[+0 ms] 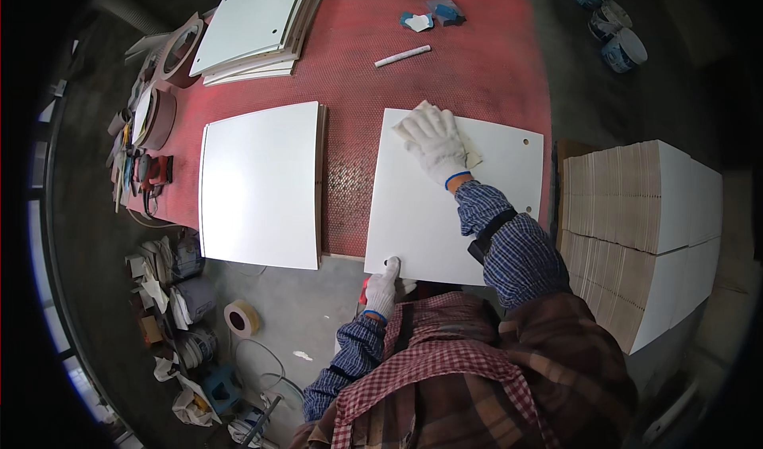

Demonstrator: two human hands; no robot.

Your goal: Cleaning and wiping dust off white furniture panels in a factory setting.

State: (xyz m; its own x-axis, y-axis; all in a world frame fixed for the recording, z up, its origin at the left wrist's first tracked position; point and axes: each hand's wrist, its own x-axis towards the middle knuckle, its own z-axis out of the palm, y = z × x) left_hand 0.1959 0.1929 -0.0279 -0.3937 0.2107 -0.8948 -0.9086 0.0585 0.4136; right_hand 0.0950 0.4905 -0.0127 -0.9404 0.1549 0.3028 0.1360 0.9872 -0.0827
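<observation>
A white panel [445,203] with drilled holes near its corners lies in front of me on the red table. My right hand [435,141], in a white knit glove, presses a cream cloth [472,153] to the panel's upper left part; cloth edges stick out around the fingers. At the near left corner my left hand [385,290], gloved too, grips the panel's edge, thumb on top beside a hole and the fingers partly hidden underneath. To the left lies a stack of white panels [261,187].
The red textured table [350,83] carries another panel stack [246,20], a white marker-like stick [402,56], blue-white scraps [429,17], sanding belts [157,119] and a red power sander [152,171]. Stacked boards [612,203] stand right; a tape roll [242,319] lies on the floor.
</observation>
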